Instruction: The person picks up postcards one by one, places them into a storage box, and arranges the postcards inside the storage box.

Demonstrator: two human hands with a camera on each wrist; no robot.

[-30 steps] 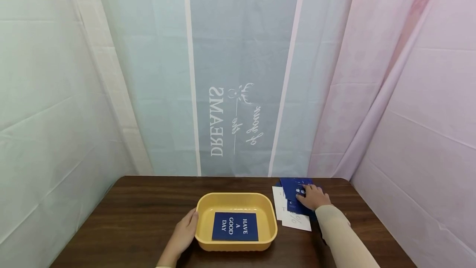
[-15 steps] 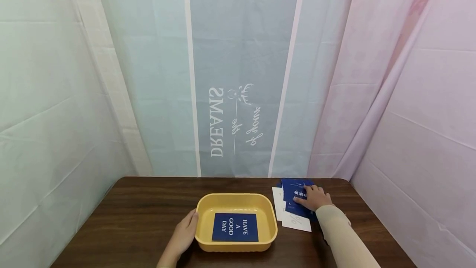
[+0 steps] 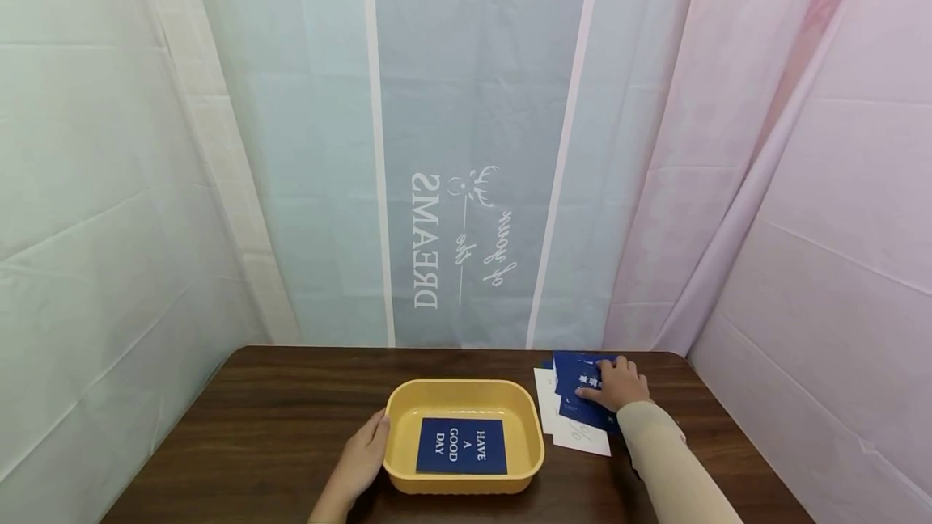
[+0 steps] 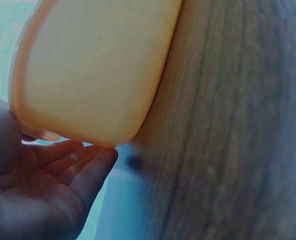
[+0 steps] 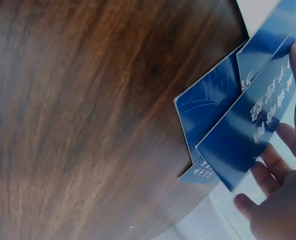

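My left hand (image 3: 362,450) holds the yellow tray (image 3: 537,435) by its left side, the thumb at the rim. Its fingers touch the outer wall of the tray (image 4: 98,75) in the left wrist view. A dark blue card (image 3: 462,445) reading "HAVE A GOOD DAY" lies in the tray. To the right, my right hand (image 3: 621,385) grips a blue card (image 3: 575,407) at the top of a small pile. In the right wrist view, the thumb lies on the face of this blue card (image 5: 232,150) and the fingers are at its opposite edge.
Other blue cards (image 5: 205,107) and white cards (image 3: 582,439) lie overlapping under the gripped card, right of the tray. The brown wooden table (image 3: 291,419) ends at a hanging curtain (image 3: 473,103) behind, with pale cloth walls (image 3: 837,265) on both sides.
My right hand has shifted the top blue card slightly and gathered it over the blue one below. My left hand and the tray have stayed in place.
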